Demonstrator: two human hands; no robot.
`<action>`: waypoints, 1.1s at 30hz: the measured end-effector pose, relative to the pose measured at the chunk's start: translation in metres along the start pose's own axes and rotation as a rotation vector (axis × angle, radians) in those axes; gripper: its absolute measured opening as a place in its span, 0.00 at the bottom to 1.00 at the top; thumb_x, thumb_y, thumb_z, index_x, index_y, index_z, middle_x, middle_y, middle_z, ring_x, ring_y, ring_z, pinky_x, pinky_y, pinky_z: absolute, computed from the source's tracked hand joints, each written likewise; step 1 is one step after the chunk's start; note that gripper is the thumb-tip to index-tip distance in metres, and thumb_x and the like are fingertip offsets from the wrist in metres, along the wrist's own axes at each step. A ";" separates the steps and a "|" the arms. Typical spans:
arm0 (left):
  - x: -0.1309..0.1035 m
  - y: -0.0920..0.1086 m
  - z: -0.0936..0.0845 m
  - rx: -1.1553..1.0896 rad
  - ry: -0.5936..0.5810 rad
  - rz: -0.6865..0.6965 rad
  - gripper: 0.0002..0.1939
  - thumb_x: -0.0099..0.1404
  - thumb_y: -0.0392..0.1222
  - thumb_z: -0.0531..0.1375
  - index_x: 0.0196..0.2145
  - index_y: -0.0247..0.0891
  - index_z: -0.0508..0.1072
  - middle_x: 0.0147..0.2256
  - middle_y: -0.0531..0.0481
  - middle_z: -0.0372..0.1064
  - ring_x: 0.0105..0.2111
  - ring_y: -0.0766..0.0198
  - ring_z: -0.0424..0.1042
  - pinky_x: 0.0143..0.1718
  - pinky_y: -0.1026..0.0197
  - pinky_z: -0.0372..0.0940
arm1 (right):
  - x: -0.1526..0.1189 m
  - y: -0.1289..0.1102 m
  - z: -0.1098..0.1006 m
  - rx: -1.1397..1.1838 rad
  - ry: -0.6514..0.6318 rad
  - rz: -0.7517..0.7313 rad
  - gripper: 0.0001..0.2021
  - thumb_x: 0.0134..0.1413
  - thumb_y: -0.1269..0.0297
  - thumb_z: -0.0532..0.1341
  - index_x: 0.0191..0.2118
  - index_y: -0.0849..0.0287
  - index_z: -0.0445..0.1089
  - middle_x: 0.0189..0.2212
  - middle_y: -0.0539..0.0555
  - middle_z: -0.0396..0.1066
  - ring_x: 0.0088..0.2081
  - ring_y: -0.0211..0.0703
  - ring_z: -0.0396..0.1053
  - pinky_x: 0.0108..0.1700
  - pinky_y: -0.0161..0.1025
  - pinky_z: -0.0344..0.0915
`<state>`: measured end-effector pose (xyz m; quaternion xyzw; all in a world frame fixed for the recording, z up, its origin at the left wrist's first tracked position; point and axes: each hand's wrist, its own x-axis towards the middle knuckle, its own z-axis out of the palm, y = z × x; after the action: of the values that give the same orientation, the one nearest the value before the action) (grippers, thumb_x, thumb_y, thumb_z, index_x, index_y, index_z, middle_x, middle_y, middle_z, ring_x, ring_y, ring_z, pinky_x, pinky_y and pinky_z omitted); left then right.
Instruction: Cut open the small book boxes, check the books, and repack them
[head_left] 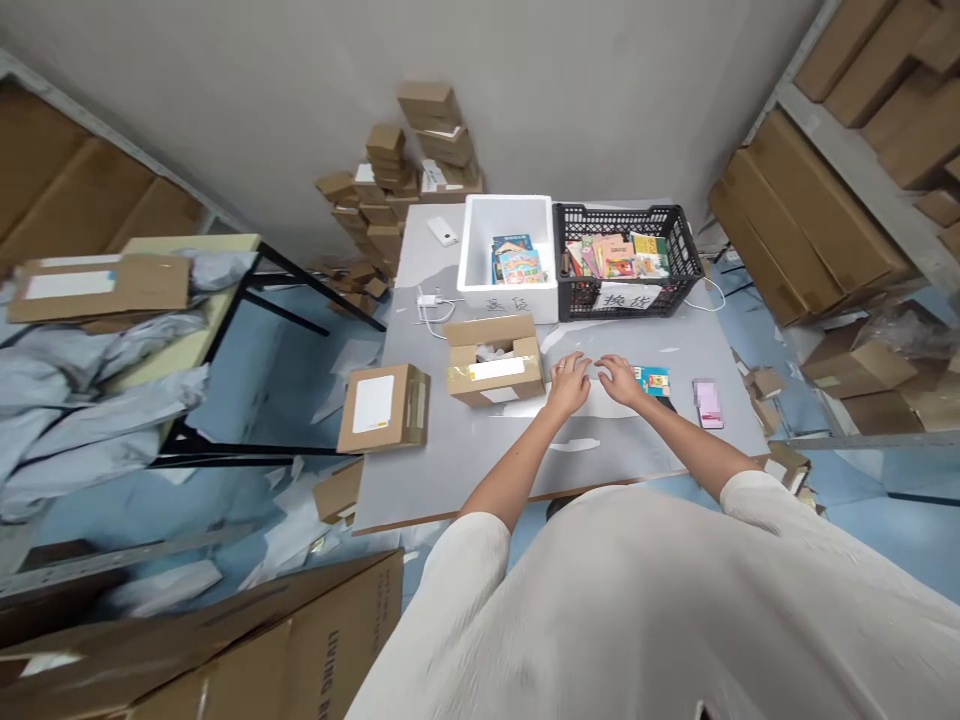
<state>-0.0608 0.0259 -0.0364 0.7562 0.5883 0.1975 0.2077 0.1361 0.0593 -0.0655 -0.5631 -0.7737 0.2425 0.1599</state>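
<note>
My left hand (570, 384) rests over a sheet of white paper (600, 402) on the grey table, its fingers apart and slightly bent. Close beside it, my right hand (619, 380) is over the same paper with curved, parted fingers; no object shows clearly in either hand. The fingertips of both hands point towards each other with a small gap between. Just right of my right hand lies a small blue booklet (658, 381), partly covered. Left of my left hand stands an open cardboard box (495, 374) with pale wrapping inside and a white label.
At the table's back stand a white foam box (507, 215) and a black crate (622, 300), both holding booklets. A closed carton (382, 408) sits at left, a pink-screened phone (707, 403) at right. Stacked boxes (427, 150) lean near the wall; a large carton (300, 650) is at lower left.
</note>
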 end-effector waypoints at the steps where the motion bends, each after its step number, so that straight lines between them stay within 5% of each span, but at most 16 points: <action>1: 0.002 0.008 0.011 -0.009 -0.028 -0.001 0.26 0.75 0.36 0.54 0.67 0.44 0.72 0.71 0.39 0.62 0.70 0.45 0.61 0.68 0.42 0.58 | -0.008 0.015 -0.005 -0.011 -0.002 0.029 0.22 0.69 0.62 0.56 0.62 0.54 0.77 0.64 0.63 0.72 0.63 0.62 0.66 0.64 0.59 0.64; 9: 0.014 0.057 0.094 -0.103 -0.260 -0.023 0.26 0.73 0.35 0.55 0.66 0.44 0.72 0.68 0.42 0.68 0.68 0.49 0.66 0.68 0.45 0.64 | -0.063 0.128 -0.031 -0.011 -0.047 0.415 0.21 0.65 0.64 0.58 0.59 0.53 0.79 0.63 0.60 0.75 0.63 0.59 0.70 0.65 0.56 0.67; 15: 0.025 0.079 0.141 -0.124 -0.394 -0.058 0.29 0.70 0.31 0.54 0.67 0.40 0.73 0.69 0.41 0.70 0.69 0.50 0.68 0.70 0.46 0.64 | -0.088 0.181 -0.036 0.154 -0.058 0.517 0.18 0.60 0.63 0.64 0.54 0.54 0.80 0.55 0.58 0.81 0.54 0.54 0.78 0.58 0.45 0.72; 20: 0.038 0.089 0.169 -0.137 -0.440 -0.088 0.35 0.65 0.29 0.59 0.69 0.43 0.71 0.72 0.41 0.66 0.73 0.49 0.64 0.72 0.45 0.62 | -0.088 0.199 -0.032 0.273 -0.106 0.628 0.18 0.58 0.66 0.63 0.53 0.56 0.79 0.56 0.58 0.81 0.54 0.52 0.80 0.58 0.46 0.73; 24: 0.046 0.094 0.184 -0.126 -0.464 -0.143 0.29 0.67 0.31 0.60 0.65 0.43 0.74 0.72 0.41 0.66 0.72 0.48 0.65 0.71 0.45 0.63 | -0.084 0.203 -0.025 0.433 -0.092 0.641 0.15 0.56 0.64 0.65 0.49 0.55 0.79 0.54 0.56 0.82 0.53 0.50 0.80 0.60 0.48 0.73; 33: 0.044 0.092 0.192 -0.068 -0.553 -0.161 0.28 0.70 0.31 0.57 0.65 0.42 0.72 0.68 0.41 0.70 0.67 0.48 0.70 0.67 0.48 0.65 | -0.073 0.198 -0.018 0.671 -0.054 0.706 0.20 0.54 0.60 0.68 0.53 0.57 0.81 0.59 0.59 0.80 0.59 0.53 0.78 0.65 0.50 0.71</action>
<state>0.1281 0.0326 -0.1445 0.7248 0.5603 -0.0137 0.4006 0.3255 0.0431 -0.1584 -0.7019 -0.4185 0.5324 0.2206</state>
